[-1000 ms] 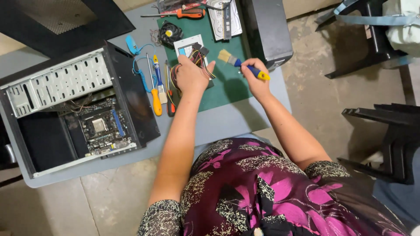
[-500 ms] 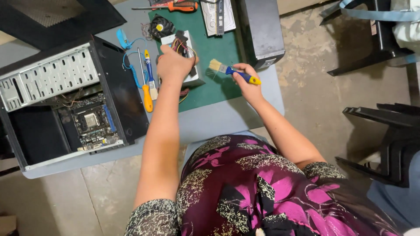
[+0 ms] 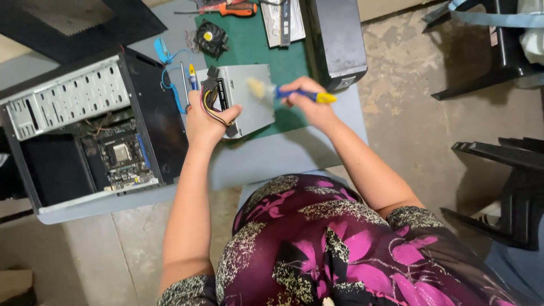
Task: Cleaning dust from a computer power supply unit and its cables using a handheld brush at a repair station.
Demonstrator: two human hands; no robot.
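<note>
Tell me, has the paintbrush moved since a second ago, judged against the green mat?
Yes. The paintbrush in the right hand has swung left, off the green mat's right edge; its bristles now reach the grey power supply box.

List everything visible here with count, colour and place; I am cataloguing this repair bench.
power supply unit: 1, grey metal with coloured wires, held over the green mat
brush: 1, pale bristles, blue and yellow handle, at the unit's top
open computer case: 1, black and grey, left on the table, board showing
green mat: 1, green, middle of the table
small fan: 1, black, on the mat
screwdriver: 1, orange handle, top edge
black box: 1, right of the mat
chairs: 2, black, at right
table: 1, grey
left hand: grips the unit's wired end
right hand: holds the brush
</note>
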